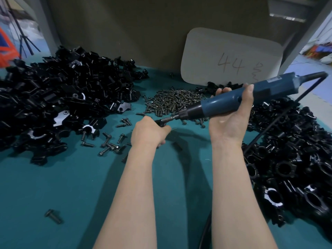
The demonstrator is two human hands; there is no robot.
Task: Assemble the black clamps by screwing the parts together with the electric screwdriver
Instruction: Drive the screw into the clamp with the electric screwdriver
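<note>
- The left hand (150,131) was curled tightly round a small black clamp (160,122). Its fingers hid nearly all of the clamp, so only a dark edge showed above the knuckles and its shape could not be made out.
- The right hand (231,121) held the blue electric screwdriver (251,97), palm towards the camera, with the fingers wrapped over the barrel and the fingertips showing above it.
- The screwdriver slanted down towards the left hand, and its bit met the clamp at that hand's top edge. Whether a screw sat under the bit was too small to tell.
- The screwdriver's black cable (280,123) ran from the tool's rear and down past the right wrist. Its lower run was lost among dark parts.
- A blurred dark piece (177,146) lay on the teal counter (71,186) between the forearms.
- A heap of screws (172,101) lay just beyond both hands, and loose screws (111,142) were scattered left of the left hand.
- Piles of black clamp parts lay far left (62,97) and right of the right arm (291,159), both cut off by the frame.
- A pale card (230,58) marked "44" stood behind the screw heap. The writing beside the number was unreadable.
</note>
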